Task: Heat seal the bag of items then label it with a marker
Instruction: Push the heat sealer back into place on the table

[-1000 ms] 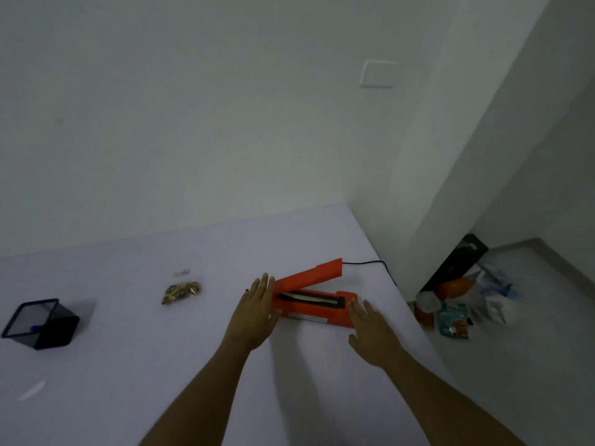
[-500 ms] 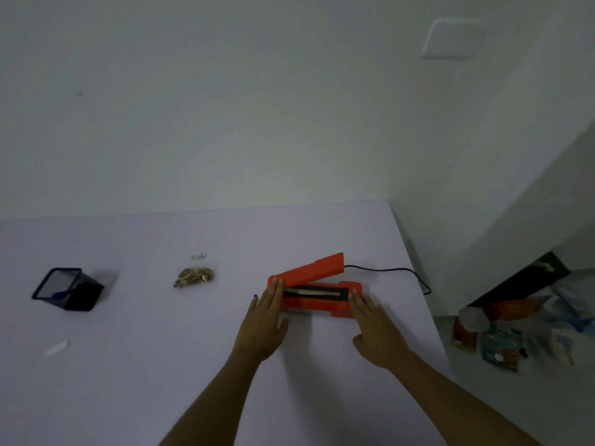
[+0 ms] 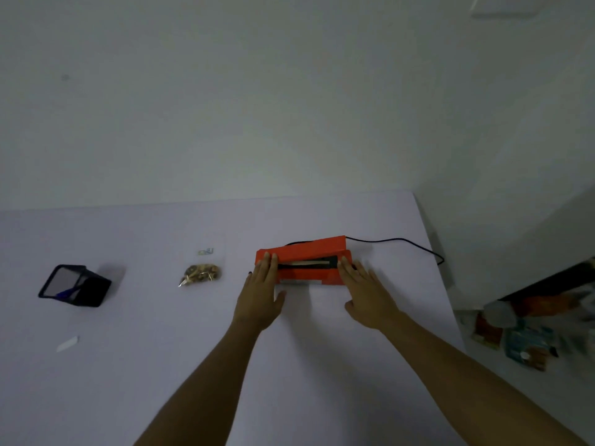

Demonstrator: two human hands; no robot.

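An orange heat sealer (image 3: 306, 252) lies on the pale table (image 3: 161, 365) with its lid raised at the right. My left hand (image 3: 260, 294) rests flat with its fingertips on the sealer's left end. On the right end lie the fingertips of my right hand (image 3: 367, 291), also flat. Left of the sealer lies a small clear bag of brownish items (image 3: 201, 274). A black mesh holder (image 3: 75, 285) at the far left has a blue marker (image 3: 64, 294) in it.
The sealer's black cord (image 3: 402, 241) runs right and drops over the table's right edge. A small white scrap (image 3: 67, 343) lies near the left front. Clutter of packets and a dark object (image 3: 521, 329) sits on the floor at right. A wall stands behind the table.
The view has swung so the sealer sits more square to me. Both hands stay on the sealer's ends, and the sealer now lies level across the table instead of slanted.
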